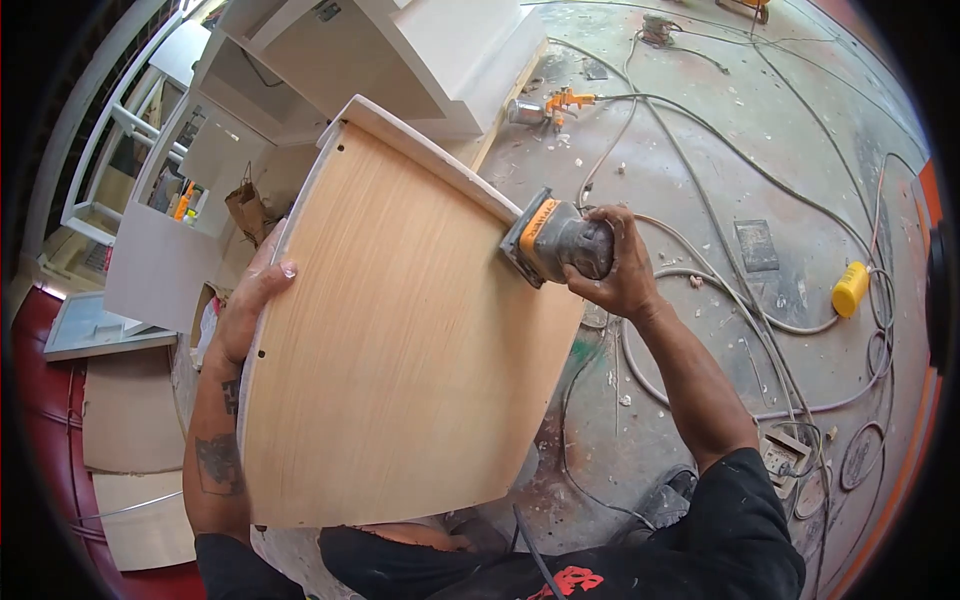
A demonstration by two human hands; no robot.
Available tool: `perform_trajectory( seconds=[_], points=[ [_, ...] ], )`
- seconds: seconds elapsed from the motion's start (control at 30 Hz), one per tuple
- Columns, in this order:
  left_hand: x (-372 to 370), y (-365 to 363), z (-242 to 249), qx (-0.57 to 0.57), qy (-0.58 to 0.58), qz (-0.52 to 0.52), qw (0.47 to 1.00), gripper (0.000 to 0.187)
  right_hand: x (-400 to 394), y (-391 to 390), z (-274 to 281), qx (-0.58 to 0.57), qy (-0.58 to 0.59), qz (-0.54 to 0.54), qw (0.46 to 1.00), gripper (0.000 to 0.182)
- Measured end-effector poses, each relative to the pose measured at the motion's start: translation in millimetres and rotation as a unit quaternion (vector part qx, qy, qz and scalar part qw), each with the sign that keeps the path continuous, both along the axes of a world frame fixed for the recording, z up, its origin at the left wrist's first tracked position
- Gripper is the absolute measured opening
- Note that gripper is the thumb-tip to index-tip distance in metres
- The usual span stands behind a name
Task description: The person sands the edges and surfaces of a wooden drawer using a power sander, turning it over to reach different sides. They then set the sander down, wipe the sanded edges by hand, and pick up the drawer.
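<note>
A wooden panel with a pale raised edge strip along its far side stands tilted in front of my body. My left hand grips its left edge, thumb lying over the rim and the other fingers hidden behind. In my right hand is a black and orange electric sander, held by its rounded top. Its flat pad is turned toward the panel's right edge, close to the end of the edge strip; whether the pad touches cannot be made out.
White cabinets stand beyond the panel. An orange spray gun lies on the dusty floor, among tangled hoses and cords. At right are a yellow cylinder and a power outlet box. Loose boards lie at left.
</note>
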State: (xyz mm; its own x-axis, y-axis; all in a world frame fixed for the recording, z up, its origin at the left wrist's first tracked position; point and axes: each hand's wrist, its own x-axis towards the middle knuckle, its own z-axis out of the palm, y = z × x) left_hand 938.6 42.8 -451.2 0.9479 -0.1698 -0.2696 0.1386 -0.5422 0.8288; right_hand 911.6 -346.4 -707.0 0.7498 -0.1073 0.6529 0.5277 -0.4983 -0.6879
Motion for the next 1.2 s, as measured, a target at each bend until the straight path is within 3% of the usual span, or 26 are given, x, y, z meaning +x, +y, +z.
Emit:
perform_trajectory(
  seconds=[0.23,0.33,0.63,0.77,0.93,1.03,1.13,1.2],
  points=[
    [-2,-8,0,-0.036,-0.029,-0.009,0.999,0.103,3,7,11,0.074,0.086,-0.022,0.993,0.079],
    [-1,-5,0,-0.017,-0.017,0.008,1.000,0.101,1,7,12,0.056,0.107,-0.030,0.992,0.077],
    [5,8,-1,-0.045,0.033,0.008,0.998,0.097,-10,-10,-45,0.071,0.093,-0.046,0.992,0.077],
    [2,-2,-2,-0.075,-0.009,-0.011,0.997,0.082,-13,-16,-49,0.065,0.117,-0.034,0.990,0.076],
    [11,18,-7,-0.038,-0.008,0.009,0.999,0.078,7,3,16,-0.004,0.072,-0.030,0.997,0.073],
    [8,17,-4,-0.085,0.062,0.047,0.993,0.085,30,24,75,-0.020,0.016,0.009,1.000,0.070],
    [11,21,-9,-0.145,0.110,0.033,0.983,0.075,55,41,124,-0.039,-0.058,0.029,0.997,0.072],
    [10,20,-13,-0.163,0.125,0.066,0.976,0.077,64,44,139,-0.034,-0.033,0.043,0.998,0.070]
  ],
)
